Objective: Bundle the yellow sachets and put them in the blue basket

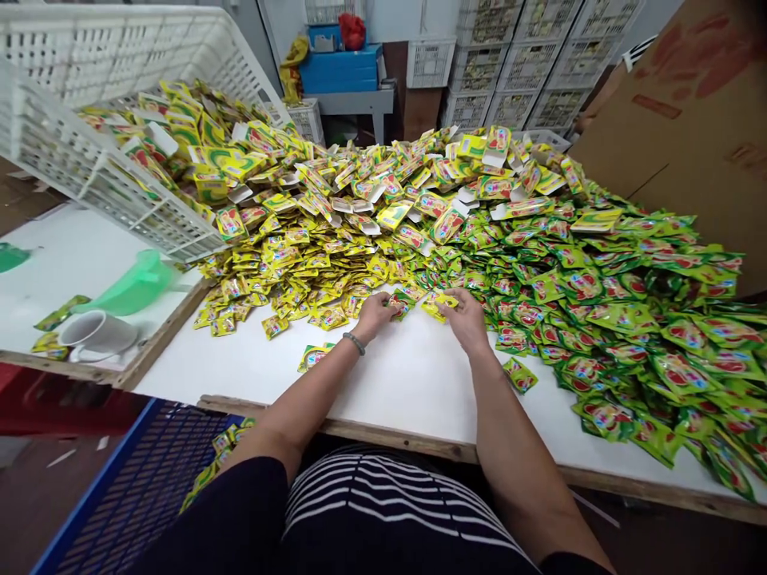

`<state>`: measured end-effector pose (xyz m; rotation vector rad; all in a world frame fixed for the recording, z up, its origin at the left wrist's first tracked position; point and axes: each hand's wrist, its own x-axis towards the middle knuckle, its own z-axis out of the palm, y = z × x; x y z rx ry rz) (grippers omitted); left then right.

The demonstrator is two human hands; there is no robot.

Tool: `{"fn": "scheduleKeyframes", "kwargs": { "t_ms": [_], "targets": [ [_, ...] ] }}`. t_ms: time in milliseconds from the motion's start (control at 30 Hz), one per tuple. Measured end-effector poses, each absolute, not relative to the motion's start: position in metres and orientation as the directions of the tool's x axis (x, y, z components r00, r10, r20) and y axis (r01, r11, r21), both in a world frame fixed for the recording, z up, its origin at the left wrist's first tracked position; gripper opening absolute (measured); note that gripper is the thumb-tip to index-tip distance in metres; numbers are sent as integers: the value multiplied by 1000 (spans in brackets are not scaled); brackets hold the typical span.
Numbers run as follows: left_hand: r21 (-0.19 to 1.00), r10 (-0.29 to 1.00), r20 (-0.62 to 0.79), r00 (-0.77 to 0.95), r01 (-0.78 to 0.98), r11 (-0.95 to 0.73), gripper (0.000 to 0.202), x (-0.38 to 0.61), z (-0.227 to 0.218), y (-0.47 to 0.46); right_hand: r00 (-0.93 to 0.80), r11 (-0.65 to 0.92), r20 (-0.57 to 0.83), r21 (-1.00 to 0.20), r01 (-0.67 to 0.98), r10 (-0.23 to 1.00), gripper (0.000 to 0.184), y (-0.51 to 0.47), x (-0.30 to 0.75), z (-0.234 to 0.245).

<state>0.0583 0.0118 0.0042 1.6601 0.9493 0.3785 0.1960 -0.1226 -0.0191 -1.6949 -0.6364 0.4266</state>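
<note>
My left hand (pixel 376 314), with a beaded bracelet at the wrist, is closed on a green packet (pixel 401 304) at the edge of the heap. Close by on the right, my right hand (pixel 467 319) pinches a yellow packet (pixel 439 304) between thumb and fingers. Yellow sachets (pixel 300 267) lie heaped beyond my left hand. Green sachets (pixel 575 303) with red print pile up on the right. Small open cardboard boxes (pixel 431 204) cover the back of the heap. One green sachet (pixel 520 375) lies by my right forearm, and a yellow-green packet (pixel 312 357) beside my left forearm.
A tilted white crate (pixel 101 172) spills boxes at the left. Near it are a white cup (pixel 99 334) and a green plastic scoop (pixel 135 286). A blue basket (pixel 132 487) stands below the table edge. A large carton (pixel 677 144) rises at right; stacked crates (pixel 527 64) stand behind.
</note>
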Motion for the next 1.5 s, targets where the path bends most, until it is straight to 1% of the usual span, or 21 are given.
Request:
{"fn": "scheduleKeyframes", "kwargs": {
  "t_ms": [33,67,133,200,300,400,467,533,633,700,767,833,900,967,1033,1100,1200,1300,1400,1433,1500],
  "targets": [
    [951,737,-269,620,291,103,29,54,3,9,755,-43,63,-992,120,653,45,-122,193,-17],
    [955,708,-294,642,219,198,35,51,3,5,723,22,59,-998,60,688,49,-121,189,-14],
    [950,643,-289,709,129,285,43,45,7,-2,665,52,30,-999,-14,746,55,-119,179,-10],
    [945,591,-268,761,88,315,43,41,12,-7,632,44,11,-998,-36,775,57,-116,171,-8],
    [943,553,-247,796,66,327,39,39,19,-8,621,24,30,-1000,17,783,56,-114,165,-6],
    [961,604,-222,765,67,268,43,43,17,-7,622,-24,43,-995,100,782,55,-112,163,-6],
    [966,672,-208,711,43,253,45,49,14,-6,659,-17,38,-997,77,751,59,-110,162,-5],
    [968,710,-184,680,3,249,45,57,11,-6,680,-1,-5,-1000,-7,734,61,-108,162,-5],
    [976,693,-168,701,18,218,45,73,14,-5,682,-59,-81,-997,-56,726,52,-107,165,-2],
    [980,655,-176,735,64,190,42,87,20,-3,767,-103,-54,-995,16,640,43,-110,172,1],
    [988,640,-152,753,122,91,37,105,29,1,892,-128,32,-987,100,452,37,-114,181,7],
    [971,662,-61,747,199,-135,32,129,39,5,969,-147,108,-979,143,220,37,-121,193,14],
    [849,665,95,741,289,-442,28,155,45,7,990,-162,139,-977,136,-6,40,-129,205,21],
    [633,586,229,777,339,-696,36,181,46,3,976,-162,143,-980,116,-162,41,-135,214,25],
    [423,456,246,855,329,-844,50,200,39,-5,961,-155,144,-982,109,-234,40,-140,220,25],
    [291,335,164,928,279,-915,56,209,28,-15,960,-136,140,-985,109,-244,41,-142,223,22],
    [250,247,91,965,218,-943,44,208,14,-21,967,-93,119,-991,101,-224,44,-141,223,13],
    [274,301,220,928,238,-932,34,203,22,-5,975,-42,116,-993,110,-191,46,-139,221,7],
    [316,482,426,765,373,-872,39,205,50,38,982,-2,127,-992,129,-142,46,-137,216,4],
    [359,567,457,685,441,-822,43,206,60,56,984,5,130,-991,131,-124,46,-137,215,3],
    [475,731,392,558,558,-681,53,207,78,92,988,15,132,-991,134,-80,45,-137,212,3]
  ]
}}
